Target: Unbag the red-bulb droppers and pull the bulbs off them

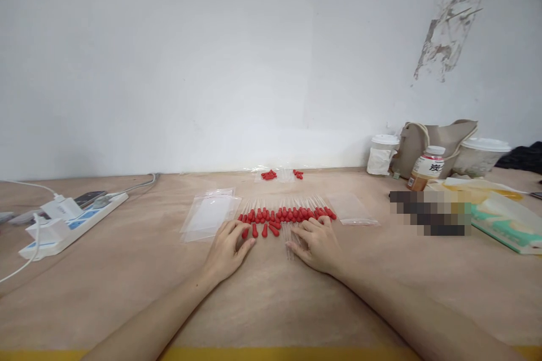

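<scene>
A row of glass droppers with red rubber bulbs (288,214) lies across the middle of the brown paper-covered table (271,293). My left hand (228,248) rests flat beside the row's left end, fingers stretched out near a few loose red bulbs (265,230). My right hand (315,242) lies flat at the row's right part, its fingers on some bare glass tubes (288,237). A stack of clear plastic bags (209,214) sits left of the row, and one clear bag (351,208) lies to the right.
More red bulbs in clear bags (279,175) lie by the wall. A white power strip with chargers (68,223) and a phone (87,198) are at the left. Cups (383,152), a bottle (425,168), a beige bag (440,138) and packets (503,220) crowd the right.
</scene>
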The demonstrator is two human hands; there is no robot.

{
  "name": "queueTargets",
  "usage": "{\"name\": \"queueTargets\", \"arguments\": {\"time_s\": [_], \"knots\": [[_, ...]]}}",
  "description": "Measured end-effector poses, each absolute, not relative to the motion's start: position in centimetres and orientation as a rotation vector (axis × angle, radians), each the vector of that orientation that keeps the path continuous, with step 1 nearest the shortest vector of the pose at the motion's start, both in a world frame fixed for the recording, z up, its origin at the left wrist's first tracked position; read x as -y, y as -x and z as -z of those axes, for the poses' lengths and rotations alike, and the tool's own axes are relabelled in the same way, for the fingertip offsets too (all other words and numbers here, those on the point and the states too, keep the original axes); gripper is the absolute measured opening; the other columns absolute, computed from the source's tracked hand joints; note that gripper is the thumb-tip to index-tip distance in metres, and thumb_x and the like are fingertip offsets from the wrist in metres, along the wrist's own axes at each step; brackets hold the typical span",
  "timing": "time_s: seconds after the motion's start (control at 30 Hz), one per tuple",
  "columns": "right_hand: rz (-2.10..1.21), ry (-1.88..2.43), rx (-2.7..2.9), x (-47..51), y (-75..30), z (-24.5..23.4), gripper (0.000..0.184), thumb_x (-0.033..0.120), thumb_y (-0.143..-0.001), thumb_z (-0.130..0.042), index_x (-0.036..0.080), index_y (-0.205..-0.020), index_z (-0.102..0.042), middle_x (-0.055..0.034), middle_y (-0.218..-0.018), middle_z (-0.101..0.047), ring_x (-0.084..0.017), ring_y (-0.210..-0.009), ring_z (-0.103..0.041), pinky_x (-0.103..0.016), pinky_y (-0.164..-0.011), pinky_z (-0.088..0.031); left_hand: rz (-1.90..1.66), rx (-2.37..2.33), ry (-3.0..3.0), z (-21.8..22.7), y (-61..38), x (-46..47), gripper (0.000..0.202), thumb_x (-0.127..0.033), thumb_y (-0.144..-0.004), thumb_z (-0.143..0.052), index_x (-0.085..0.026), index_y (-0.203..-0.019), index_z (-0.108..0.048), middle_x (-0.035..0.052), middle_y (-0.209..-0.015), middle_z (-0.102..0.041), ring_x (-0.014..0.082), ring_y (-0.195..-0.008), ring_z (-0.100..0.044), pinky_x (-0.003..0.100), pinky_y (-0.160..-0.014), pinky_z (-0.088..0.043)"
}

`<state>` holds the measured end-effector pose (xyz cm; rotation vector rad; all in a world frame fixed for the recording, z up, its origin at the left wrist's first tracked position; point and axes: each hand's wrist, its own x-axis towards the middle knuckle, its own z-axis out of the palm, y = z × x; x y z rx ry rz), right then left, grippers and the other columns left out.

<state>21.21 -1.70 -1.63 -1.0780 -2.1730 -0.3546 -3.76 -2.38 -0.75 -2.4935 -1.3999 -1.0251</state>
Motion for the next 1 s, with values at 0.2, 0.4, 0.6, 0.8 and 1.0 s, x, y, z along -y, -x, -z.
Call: {"name": "queueTargets", "arguments": {"time_s": [0.2, 0.4, 0.6, 0.8, 1.0], "knots": [[0.238, 1.002, 2.271, 2.2, -21.5, 0.9, 0.054, 0.061, -0.067, -0.053, 0.02, -0.102, -0.058, -0.0045, -0.081, -0.057, -0.017, -0.075, -0.047, -0.034, -0.073, -0.025, 0.792, 1.174, 2.587, -0.6, 1.9, 2.1, 0.024, -0.027, -0.081, -0.051, -0.022, -0.104, -0.054, 0.0061, -0.106, -0.051, 0.0213, -0.101, -0.045, 0.039, -0.088, -0.034], [0.252, 1.019, 2.163, 2.0, -21.9, 1.2, 0.037, 0.05, -0.076, -0.05, 0.019, -0.095, -0.06, -0.0029, -0.079, -0.056, -0.014, -0.074, -0.048, -0.032, -0.073, -0.025, 0.784, 1.417, 2.396, -1.8, -1.2, -1.6, 0.018, -0.035, -0.08, -0.051, -0.02, -0.082, -0.06, 0.0076, -0.104, -0.052, 0.0244, -0.104, -0.043, 0.046, -0.09, -0.027], [0.251, 0.989, 2.113, 1.8, -22.5, 1.4, 0.033, 0.046, -0.079, -0.049, 0.019, -0.091, -0.062, -0.0026, -0.077, -0.056, -0.013, -0.071, -0.048, -0.031, -0.073, -0.025, 0.68, 1.673, 2.435, -1.6, -3.5, -4.9, 0.027, -0.046, -0.077, -0.052, -0.02, -0.076, -0.061, 0.0105, -0.109, -0.051, 0.0296, -0.11, -0.039, 0.053, -0.089, -0.023], [0.278, 1.012, 2.072, 1.7, -22.4, 1.4, 0.029, 0.044, -0.077, -0.052, 0.019, -0.088, -0.062, -0.0014, -0.076, -0.056, -0.013, -0.071, -0.05, -0.032, -0.075, -0.026, 0.758, 1.738, 2.355, -1.0, -3.3, -4.6, 0.022, -0.033, -0.084, -0.045, -0.018, -0.079, -0.059, 0.0115, -0.111, -0.05, 0.028, -0.11, -0.038, 0.05, -0.089, -0.025], [0.334, 1.069, 1.93, 1.2, -22.5, 1.9, 0.041, 0.04, -0.076, -0.052, 0.017, -0.111, -0.053, -0.0101, -0.102, -0.055, -0.022, -0.095, -0.049, -0.036, -0.081, -0.031, 0.98, 1.463, 2.389, -1.5, -0.1, 0.4, 0.015, -0.026, -0.086, -0.042, -0.02, -0.086, -0.055, 0.0061, -0.108, -0.052, 0.0222, -0.108, -0.039, 0.041, -0.087, -0.028]]}}
